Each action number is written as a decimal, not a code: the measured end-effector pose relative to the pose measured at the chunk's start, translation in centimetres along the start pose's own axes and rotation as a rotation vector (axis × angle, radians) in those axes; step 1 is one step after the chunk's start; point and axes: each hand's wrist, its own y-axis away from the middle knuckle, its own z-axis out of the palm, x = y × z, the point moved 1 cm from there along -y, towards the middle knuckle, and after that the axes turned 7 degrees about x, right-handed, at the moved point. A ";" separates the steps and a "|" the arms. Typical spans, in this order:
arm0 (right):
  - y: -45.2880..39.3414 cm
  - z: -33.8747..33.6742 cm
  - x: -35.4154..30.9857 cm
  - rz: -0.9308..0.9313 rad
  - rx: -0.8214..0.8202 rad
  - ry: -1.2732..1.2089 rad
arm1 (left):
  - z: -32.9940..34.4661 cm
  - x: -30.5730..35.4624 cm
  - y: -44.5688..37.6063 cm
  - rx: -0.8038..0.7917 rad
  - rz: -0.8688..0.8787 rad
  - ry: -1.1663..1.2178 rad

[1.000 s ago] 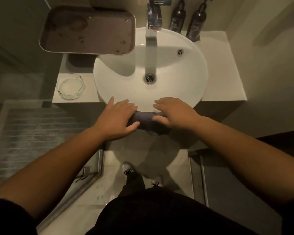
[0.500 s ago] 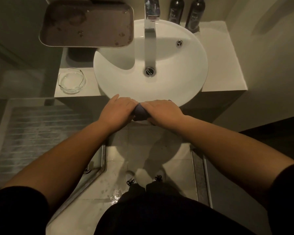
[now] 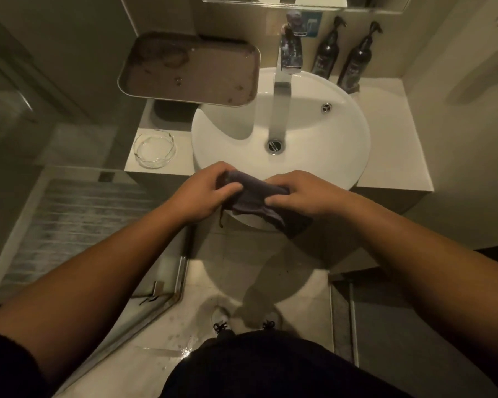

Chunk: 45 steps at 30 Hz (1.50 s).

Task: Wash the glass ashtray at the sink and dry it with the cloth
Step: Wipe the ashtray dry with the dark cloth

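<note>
The clear glass ashtray (image 3: pixel 155 149) sits upright on the white counter, left of the round white sink (image 3: pixel 328 156). A dark purple cloth (image 3: pixel 253 195) is stretched over the sink's near rim, with part of it hanging down in front. My left hand (image 3: pixel 204 193) grips the cloth's left end. My right hand (image 3: pixel 302 193) grips its right end. Both hands are about a hand's width right of the ashtray and do not touch it. The chrome tap (image 3: pixel 282 107) reaches over the basin; no water stream is visible.
A stained brown tray (image 3: pixel 190 67) sits on a raised stand at the back left, overhanging the sink's rim. Two dark pump bottles (image 3: pixel 342 56) stand behind the basin. A glass shower screen and wet floor lie to the left; my shoes are on the tiles below.
My hands pressed together on the cloth at the sink's front rim, then lifted and drew apart, opening the cloth between them. The ashtray has not moved.
</note>
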 end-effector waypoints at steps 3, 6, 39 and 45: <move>-1.4 -0.9 -0.8 -0.015 -0.002 -0.165 | -1.1 0.0 -0.5 0.088 -0.057 0.150; -3.0 -1.1 -2.0 -0.022 -0.043 -0.327 | -2.1 -0.7 -0.8 0.152 -0.086 0.265; -31.3 7.1 -9.6 -0.251 0.184 0.487 | -9.0 -22.2 -6.1 0.470 -0.603 -0.045; -33.1 10.6 -7.5 -0.511 -0.161 0.977 | -8.3 -22.5 -6.3 0.435 -0.609 -0.092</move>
